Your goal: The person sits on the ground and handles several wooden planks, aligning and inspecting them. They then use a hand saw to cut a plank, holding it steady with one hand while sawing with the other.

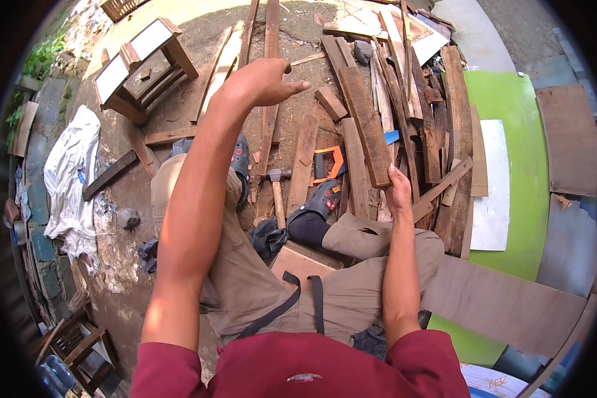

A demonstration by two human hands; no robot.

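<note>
My right hand [399, 191] grips the near end of a brown wooden plank [366, 129], thumb on top. The plank slants away from me over other boards. Raised over the ground at the middle, my left hand [262, 81] is empty, its thumb held apart from the bent fingers; some fingers are hidden. Below it lie a long narrow board [270, 40] and a short wood block [330, 103]. A hammer [278, 196] with a wooden handle rests by my shoe. Beside it is a saw's orange and black handle [330, 164], partly covered by boards.
A pile of old boards [454, 132] lies at the right, beside a green sheet [521, 166] with a white panel [491, 186] on it. At the far left stands a small wooden frame [142, 69]. White cloth [73, 182] lies on the ground at left.
</note>
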